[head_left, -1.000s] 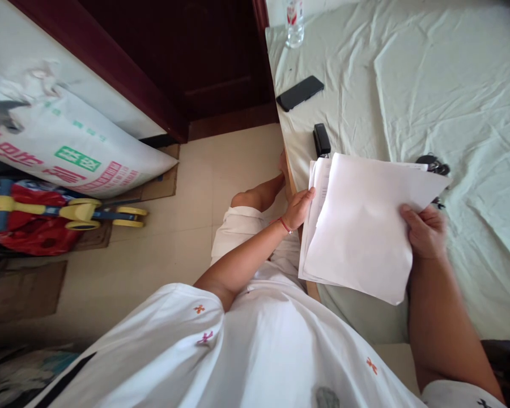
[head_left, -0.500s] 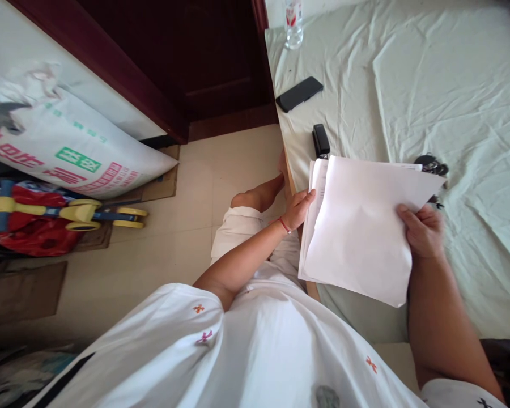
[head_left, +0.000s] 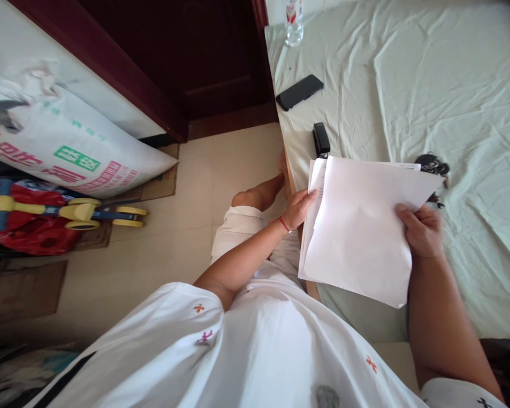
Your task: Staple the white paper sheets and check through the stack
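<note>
A loose stack of white paper sheets hangs over the near edge of a bed covered in a pale green sheet. My right hand grips the stack's right side, thumb on top. My left hand, with a red band at the wrist, rests flat against the stack's left edge with its fingers behind the sheets. The top sheet is blank; printed lines show on a lower sheet at the upper left corner.
On the bed lie a black stapler, a black phone, a clear water bottle and a dark bunch of keys. Left of the bed are a tiled floor, a dark wooden door, a large printed sack and a yellow scooter.
The stack has shifted very slightly left and down between my hands. Both hands keep the same hold.
</note>
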Tool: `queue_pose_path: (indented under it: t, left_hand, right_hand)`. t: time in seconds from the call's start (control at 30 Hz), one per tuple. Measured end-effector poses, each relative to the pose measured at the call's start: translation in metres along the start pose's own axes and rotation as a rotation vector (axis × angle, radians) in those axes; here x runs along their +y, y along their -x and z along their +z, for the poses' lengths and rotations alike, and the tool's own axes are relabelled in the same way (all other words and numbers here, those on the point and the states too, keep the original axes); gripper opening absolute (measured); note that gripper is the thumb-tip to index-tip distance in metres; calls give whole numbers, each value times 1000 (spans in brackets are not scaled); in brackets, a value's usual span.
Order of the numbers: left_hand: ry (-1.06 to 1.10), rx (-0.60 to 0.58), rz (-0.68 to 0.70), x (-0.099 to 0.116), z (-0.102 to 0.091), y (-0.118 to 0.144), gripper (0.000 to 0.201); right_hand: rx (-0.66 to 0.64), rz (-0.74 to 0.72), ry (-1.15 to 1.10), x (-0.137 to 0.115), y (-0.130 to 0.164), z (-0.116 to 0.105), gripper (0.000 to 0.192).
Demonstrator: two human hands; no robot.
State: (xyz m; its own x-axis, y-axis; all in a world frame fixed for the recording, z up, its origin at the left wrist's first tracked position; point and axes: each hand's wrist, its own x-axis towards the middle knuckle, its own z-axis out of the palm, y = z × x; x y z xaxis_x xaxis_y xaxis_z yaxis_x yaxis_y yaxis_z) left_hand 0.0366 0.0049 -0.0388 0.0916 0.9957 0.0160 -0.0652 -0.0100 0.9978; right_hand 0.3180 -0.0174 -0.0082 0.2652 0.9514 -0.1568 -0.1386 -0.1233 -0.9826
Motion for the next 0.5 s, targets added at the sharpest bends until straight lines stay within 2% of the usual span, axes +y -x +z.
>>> queue_pose_path:
  t: [0.17,0.33,0.5]
  left_hand:
    - [31,54,9,-4,-1,-2,54]
    - [91,24,-17,1,-1,-1,49]
    - [170,-5,-41,6,1,-1,50]
  right_hand:
    - [32,-31,-19,5,-3,-3,31]
    - [127,-128,-81,5,-8,-6,24]
    - [209,-124,-58,-2,-13,-12,21]
